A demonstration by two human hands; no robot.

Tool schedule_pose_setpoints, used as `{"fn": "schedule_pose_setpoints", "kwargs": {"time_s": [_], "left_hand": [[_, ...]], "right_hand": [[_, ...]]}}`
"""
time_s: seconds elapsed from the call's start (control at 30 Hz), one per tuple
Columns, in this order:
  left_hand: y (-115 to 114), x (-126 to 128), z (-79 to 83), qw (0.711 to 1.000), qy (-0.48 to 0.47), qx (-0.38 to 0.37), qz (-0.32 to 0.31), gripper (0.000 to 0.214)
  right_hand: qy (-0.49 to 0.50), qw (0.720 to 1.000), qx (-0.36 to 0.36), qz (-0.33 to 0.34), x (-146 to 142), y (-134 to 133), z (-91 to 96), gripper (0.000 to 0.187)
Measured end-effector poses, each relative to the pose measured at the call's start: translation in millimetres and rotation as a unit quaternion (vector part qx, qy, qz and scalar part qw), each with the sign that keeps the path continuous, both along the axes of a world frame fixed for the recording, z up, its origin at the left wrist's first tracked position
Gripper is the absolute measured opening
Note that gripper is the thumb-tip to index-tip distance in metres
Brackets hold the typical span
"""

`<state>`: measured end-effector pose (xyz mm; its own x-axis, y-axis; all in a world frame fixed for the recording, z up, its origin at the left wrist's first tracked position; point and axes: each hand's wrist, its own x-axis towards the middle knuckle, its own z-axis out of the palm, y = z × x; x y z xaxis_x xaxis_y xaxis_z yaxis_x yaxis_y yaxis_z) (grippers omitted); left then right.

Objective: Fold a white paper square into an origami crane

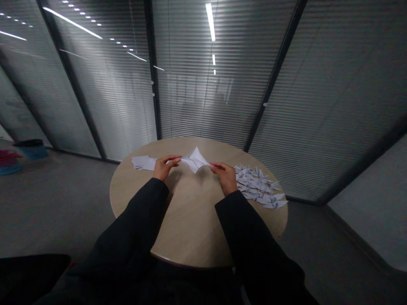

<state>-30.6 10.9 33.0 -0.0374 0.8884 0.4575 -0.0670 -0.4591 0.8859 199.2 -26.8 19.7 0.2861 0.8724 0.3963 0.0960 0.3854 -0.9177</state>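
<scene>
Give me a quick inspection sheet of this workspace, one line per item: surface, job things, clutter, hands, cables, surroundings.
Surface: round table with a light wood top.
Job's things: folded paper held up between the hands; stack of paper squares at the left; pile of paper cranes at the right.
Clutter: coloured tubs on the floor at far left.
Hands: left hand and right hand each pinch one side of the folded paper; black sleeves.
Cables: nothing seen.
Surroundings: glass partitions with blinds behind the table; grey floor.
</scene>
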Motion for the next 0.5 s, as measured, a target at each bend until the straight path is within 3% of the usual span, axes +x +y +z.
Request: {"fn": "schedule_pose_setpoints", "kwargs": {"time_s": [0.5], "left_hand": [[-2.4,0.3,1.9,1.0,0.01,-0.009,0.024,0.031]], "right_hand": [[0.006,0.999,0.025,-0.022,2.7,5.1,-3.4,0.031]]}}
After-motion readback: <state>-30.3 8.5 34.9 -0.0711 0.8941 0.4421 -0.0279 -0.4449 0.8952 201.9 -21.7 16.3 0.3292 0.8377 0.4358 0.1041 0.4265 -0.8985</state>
